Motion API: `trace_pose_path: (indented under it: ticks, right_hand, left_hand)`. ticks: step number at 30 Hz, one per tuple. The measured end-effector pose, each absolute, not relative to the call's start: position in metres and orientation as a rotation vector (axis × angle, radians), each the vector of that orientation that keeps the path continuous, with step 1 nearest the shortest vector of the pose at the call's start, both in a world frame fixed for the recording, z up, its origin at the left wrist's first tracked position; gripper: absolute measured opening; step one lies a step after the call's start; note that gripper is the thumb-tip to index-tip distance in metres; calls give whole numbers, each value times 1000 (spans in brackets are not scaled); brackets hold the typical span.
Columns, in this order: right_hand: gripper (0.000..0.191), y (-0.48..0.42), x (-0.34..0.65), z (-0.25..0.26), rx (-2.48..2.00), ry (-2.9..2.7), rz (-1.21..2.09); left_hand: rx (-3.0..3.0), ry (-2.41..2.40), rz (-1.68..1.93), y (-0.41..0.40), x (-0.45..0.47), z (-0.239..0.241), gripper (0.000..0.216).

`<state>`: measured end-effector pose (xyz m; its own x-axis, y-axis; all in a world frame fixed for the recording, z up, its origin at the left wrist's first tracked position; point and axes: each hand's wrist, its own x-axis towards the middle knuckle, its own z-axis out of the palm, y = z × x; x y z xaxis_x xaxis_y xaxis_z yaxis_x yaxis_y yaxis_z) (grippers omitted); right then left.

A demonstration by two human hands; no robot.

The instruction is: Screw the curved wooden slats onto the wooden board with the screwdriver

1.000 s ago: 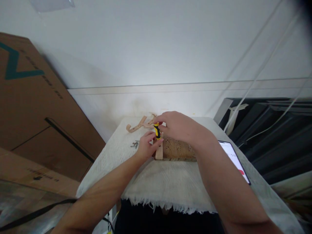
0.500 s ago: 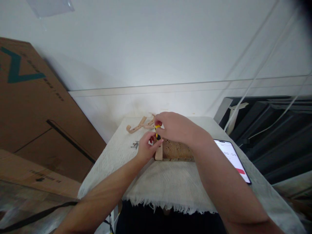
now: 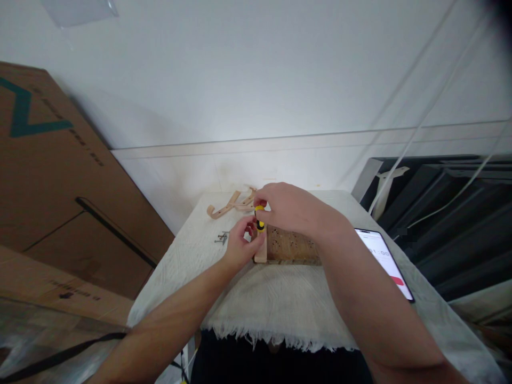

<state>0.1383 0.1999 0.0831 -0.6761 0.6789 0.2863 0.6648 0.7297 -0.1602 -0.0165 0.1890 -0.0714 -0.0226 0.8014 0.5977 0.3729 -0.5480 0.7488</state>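
Note:
My right hand [image 3: 286, 208] grips a short yellow-and-black screwdriver [image 3: 260, 217] from above, and the tool points down at a pale wooden piece [image 3: 261, 253]. That piece lies across the left end of a brown wooden board [image 3: 294, 246] with many small holes. Close below the screwdriver handle, my left hand [image 3: 241, 239] is closed, thumb and fingers around the spot where the tool meets the wood. What its fingertips pinch is hidden. Several screws [image 3: 221, 238] lie loose left of my left hand. Behind them are curved wooden hooks [image 3: 224, 207].
A phone [image 3: 386, 261] with a running timer lies at the table's right side, beside my right forearm. Fringed pale cloth [image 3: 276, 304] covers the table. A large cardboard box [image 3: 52, 176] stands at left, dark panels [image 3: 448, 213] at right, and a white wall [image 3: 240, 80] behind.
The screwdriver has turned a little in my right hand, showing more yellow. Both hands stay in nearly the same place. The phone's timer has gone from 00:59 to 01:00.

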Motion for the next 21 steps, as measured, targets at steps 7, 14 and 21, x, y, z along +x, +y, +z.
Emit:
trace_pose_path:
  ticks: [7, 14, 21]
  right_hand:
    - [23, 197, 134, 84, -1236, -2584, 16]
    - [28, 199, 138, 81, -981, -2620, 148]
    - [21, 198, 134, 83, -1066, -2616, 102]
  left_hand:
    - [1812, 1307, 1595, 193, -16, -78, 25]
    - [1793, 1289, 1567, 190, -15, -72, 26]
    - [1795, 1265, 1616, 189, -13, -72, 25]
